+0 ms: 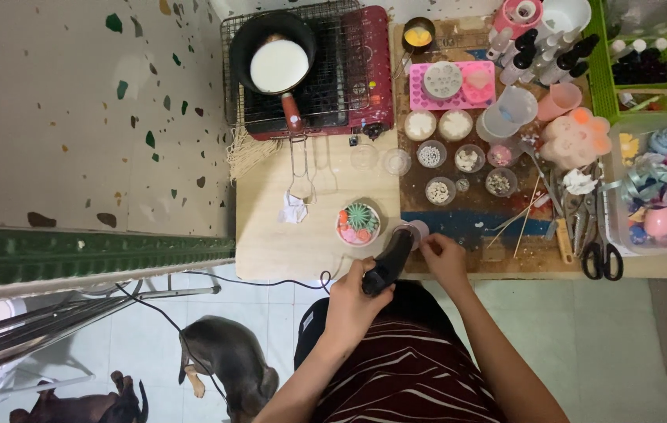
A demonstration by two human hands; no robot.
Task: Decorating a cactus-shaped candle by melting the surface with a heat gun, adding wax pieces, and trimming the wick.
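**Both hands on one small cup, worktop edge**

Left hand: fingers clamped on one black heat gun, nozzle at one small clear cup. Right hand: fingers pinched on that cup's rim. Just left: one cactus-decorated bowl. Behind: seven small bead dishes, one pink mould, one pan on one stove. Two dogs on floor.
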